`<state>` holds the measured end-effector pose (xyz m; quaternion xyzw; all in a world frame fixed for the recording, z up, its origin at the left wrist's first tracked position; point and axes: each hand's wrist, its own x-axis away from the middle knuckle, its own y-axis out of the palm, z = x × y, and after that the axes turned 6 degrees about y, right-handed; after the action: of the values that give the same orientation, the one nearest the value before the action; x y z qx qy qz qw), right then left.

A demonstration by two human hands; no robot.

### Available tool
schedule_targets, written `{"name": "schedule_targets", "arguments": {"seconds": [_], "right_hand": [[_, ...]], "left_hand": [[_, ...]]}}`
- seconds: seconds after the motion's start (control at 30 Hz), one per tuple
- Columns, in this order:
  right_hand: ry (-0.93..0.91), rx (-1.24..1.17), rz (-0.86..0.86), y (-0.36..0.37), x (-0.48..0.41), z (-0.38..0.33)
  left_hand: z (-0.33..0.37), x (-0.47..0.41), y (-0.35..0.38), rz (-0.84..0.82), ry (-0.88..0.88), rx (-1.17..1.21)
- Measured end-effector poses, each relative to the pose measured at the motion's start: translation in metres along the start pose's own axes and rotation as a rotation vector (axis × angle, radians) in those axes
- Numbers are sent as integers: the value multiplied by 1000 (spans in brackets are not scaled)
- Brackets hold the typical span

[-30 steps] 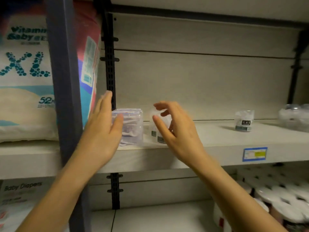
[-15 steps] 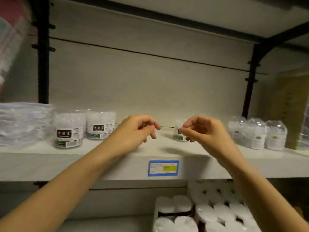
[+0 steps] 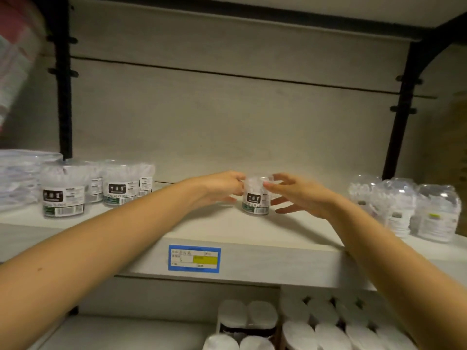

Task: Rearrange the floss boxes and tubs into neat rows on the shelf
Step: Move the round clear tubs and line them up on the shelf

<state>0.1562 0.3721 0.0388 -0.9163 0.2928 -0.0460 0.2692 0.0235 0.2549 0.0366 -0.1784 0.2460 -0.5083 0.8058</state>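
Store shelf point(image 3: 252, 258) seen against pale back panel, blue price label point(image 3: 194, 258) fixed on front edge. At left end, flat floss boxes point(image 3: 19, 178) were stacked; just beside them, tubs point(image 3: 96, 188) were already grouped in rough rows. Mid-shelf, lone tub point(image 3: 255, 197) stood upright, well apart from group. Left hand point(image 3: 219, 189) was curled against its left side, touching; right hand point(image 3: 298, 195) was spread loose at its right side, firm grasp not confirmed. Clear bottles point(image 3: 404, 208) were left at right end. Judged: partly done; stray tub not yet joined to rows.
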Motion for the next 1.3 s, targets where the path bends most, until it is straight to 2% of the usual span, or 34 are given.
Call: {"name": "schedule_targets", "arguments": {"seconds": [0.2, 0.33, 0.53, 0.77, 0.87, 1.03, 1.2, 1.3], "right_hand": [[-60, 22, -2, -1, 9, -4], [-156, -41, -24, -11, 33, -18], [-288, -36, -100, -17, 88, -34], [-326, 6, -150, 4, 128, -28], [-364, 62, -107, 20, 131, -31], [-560, 176, 86, 54, 120, -70], [-666, 230, 159, 106, 94, -119], [-657, 241, 160, 138, 77, -137]], "left_hand": [[13, 9, -4, 94, 5, 53], [34, 34, -18, 126, 88, 137], [63, 94, -20, 170, 215, -10], [64, 143, -12, 147, 217, -78], [60, 157, -17, 185, 237, -91], [62, 184, -54, 314, 294, -165], [50, 208, -110, 386, 286, -265], [33, 214, -138, 401, 253, -367]]}}
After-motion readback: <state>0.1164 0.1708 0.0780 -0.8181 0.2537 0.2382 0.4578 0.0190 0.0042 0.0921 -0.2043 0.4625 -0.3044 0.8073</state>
